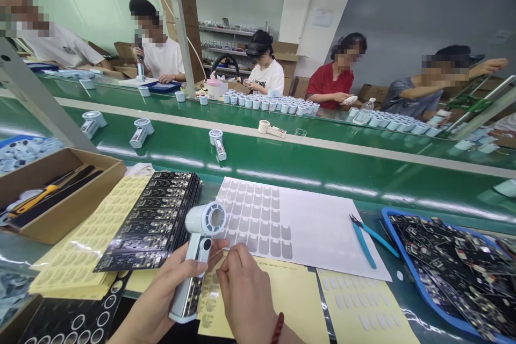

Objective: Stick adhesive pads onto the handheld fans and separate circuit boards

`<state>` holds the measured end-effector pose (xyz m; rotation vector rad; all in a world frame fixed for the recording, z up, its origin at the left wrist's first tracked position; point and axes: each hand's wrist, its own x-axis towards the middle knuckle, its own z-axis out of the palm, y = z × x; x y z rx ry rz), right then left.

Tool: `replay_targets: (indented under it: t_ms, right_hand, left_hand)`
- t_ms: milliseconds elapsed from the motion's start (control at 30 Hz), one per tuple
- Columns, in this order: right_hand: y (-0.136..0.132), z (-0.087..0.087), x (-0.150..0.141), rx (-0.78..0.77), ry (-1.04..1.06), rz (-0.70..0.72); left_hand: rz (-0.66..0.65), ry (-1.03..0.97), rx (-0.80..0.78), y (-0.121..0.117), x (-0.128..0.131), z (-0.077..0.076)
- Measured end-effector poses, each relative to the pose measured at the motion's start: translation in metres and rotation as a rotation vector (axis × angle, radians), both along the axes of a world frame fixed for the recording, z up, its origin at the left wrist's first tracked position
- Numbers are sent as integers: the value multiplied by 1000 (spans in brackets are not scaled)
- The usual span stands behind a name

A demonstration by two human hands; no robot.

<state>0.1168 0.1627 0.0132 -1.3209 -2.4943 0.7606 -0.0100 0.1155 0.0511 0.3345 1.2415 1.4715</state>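
Note:
My left hand (163,285) is closed around a light blue handheld fan (187,295), its round ringed head pointing up and its handle slanting down. A circuit board shows along the open side of the handle. Just to the right, my right hand (245,293) has its fingers pinched together close to the fan; what they hold, if anything, is hidden. Beneath my right hand lies a yellow backing sheet (298,290). Beyond the fan, a white sheet with rows of grey stickers (253,215) lies flat. A stack of black circuit board panels (149,220) sits left of the fan.
Blue-handled cutters (365,242) lie on the white sheet. A blue tray (423,295) of circuit boards stands right, a cardboard box (108,169) with tools left. Beyond runs a green conveyor belt (322,161) carrying fans (217,145). Several co-workers sit across it.

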Motion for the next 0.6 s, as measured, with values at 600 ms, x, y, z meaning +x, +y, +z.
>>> replay_targets:
  t_ms: [600]
  right_hand:
    - [23, 51, 54, -554, 796, 123]
  left_hand:
    - [14, 123, -74, 12, 32, 25]
